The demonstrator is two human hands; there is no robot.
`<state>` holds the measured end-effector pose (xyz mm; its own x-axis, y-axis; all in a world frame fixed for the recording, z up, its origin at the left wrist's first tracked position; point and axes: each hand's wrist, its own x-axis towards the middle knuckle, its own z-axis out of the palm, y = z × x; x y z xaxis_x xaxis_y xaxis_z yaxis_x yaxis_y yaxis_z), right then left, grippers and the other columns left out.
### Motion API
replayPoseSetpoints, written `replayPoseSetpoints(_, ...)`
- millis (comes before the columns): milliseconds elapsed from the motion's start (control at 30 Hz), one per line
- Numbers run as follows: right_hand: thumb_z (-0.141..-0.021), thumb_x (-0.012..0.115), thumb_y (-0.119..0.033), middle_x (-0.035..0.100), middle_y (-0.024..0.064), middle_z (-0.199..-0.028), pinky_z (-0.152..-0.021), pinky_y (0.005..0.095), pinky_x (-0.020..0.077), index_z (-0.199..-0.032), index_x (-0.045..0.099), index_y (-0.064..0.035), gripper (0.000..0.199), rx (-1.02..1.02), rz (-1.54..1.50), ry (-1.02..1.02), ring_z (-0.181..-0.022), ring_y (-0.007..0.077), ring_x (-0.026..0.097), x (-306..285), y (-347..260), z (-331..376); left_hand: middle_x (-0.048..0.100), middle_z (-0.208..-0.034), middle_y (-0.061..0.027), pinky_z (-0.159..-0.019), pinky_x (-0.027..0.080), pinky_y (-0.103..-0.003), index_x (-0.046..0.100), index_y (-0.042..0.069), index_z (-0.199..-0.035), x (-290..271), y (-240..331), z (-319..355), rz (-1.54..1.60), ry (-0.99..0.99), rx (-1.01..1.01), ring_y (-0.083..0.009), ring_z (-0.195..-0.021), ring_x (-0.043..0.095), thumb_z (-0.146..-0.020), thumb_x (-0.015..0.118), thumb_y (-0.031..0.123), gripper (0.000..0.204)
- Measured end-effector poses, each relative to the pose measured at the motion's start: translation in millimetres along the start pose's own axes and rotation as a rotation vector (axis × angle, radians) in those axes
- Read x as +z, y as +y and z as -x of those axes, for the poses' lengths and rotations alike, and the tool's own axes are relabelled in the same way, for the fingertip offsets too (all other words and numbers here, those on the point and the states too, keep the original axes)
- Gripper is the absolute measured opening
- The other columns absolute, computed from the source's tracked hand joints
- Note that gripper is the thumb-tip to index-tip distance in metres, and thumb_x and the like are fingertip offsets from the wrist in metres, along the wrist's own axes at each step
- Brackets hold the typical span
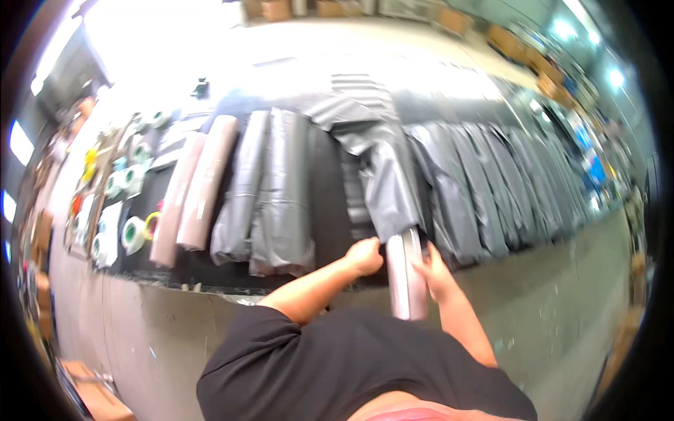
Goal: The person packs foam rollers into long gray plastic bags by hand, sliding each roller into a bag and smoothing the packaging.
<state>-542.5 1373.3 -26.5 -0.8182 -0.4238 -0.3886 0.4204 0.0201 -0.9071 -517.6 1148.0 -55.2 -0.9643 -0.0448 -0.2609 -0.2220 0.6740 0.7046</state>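
Note:
A pink wrapped roll (pixel 406 281) points toward me over the table's near edge, its far part inside a grey plastic bag (pixel 387 186). My left hand (pixel 365 257) is closed at the left side of the bag's mouth, apparently gripping its edge; the fingertips are hidden. On the other side, my right hand (pixel 437 272) curls against the roll just below the bag's mouth, the thumb touching the roll. Whether its fingers also catch the bag, I cannot tell. The bag looks creased and stretches away across the dark table (pixel 328 203).
Two bare pink rolls (pixel 203 186) lie left of grey-bagged rolls (pixel 281 189). Several more grey-bagged rolls (pixel 484 189) lie side by side to the right. Tape rolls (pixel 132 235) stand at the table's left end. A cardboard box (pixel 98 393) sits at lower left.

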Motion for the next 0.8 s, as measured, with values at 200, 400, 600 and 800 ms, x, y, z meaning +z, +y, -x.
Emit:
replayPoseSetpoints(200,-0.088,0.07,-0.032,0.06,0.0191,-0.123,-0.094,0.0364,0.0478,-0.133,0.05,0.0019,0.06,0.245,0.737,-0.333,-0.114,0.0259,0.058,6,0,56,0.066,-0.11,-0.0231,-0.093,0.049,-0.046,0.063,0.0,-0.106,2,-4,7,-0.058,-0.065,-0.017,-0.0379,-0.108,0.062,-0.082,0.053,0.009,0.027)
replayPoseSetpoints(400,-0.092,0.062,-0.009,0.063,0.0135,-0.107,-0.085,0.0311,0.052,-0.116,0.057,0.0022,0.027,0.112,-0.333,-0.012,-0.095,0.0214,0.064,10,45,4,0.068,-0.103,-0.0204,-0.088,0.05,-0.046,0.065,0.003,-0.102,8,2,31,-0.099,-0.157,-0.001,-0.0369,-0.102,0.064,-0.08,0.062,0.018,0.027)
replayPoseSetpoints(600,-0.083,0.052,0.006,0.065,0.0181,-0.097,-0.065,0.0304,0.0554,-0.102,0.055,0.0029,0.019,0.165,0.091,-0.054,-0.074,0.0223,0.065,40,41,-5,0.068,-0.097,-0.0217,-0.083,0.05,-0.047,0.064,0.002,-0.096,13,-7,40,-0.026,-0.097,-0.021,-0.0395,-0.097,0.064,-0.079,0.063,0.017,0.023)
replayPoseSetpoints(800,-0.095,0.051,-0.02,0.058,0.0259,-0.125,-0.097,0.0422,0.0445,-0.126,0.053,0.0039,0.04,-0.821,1.012,0.184,-0.118,0.0391,0.054,55,73,-106,0.067,-0.093,-0.0231,-0.081,0.05,-0.048,0.062,0.0,-0.093,7,2,64,0.014,-0.065,-0.035,-0.0409,-0.094,0.064,-0.078,0.059,0.011,0.019)
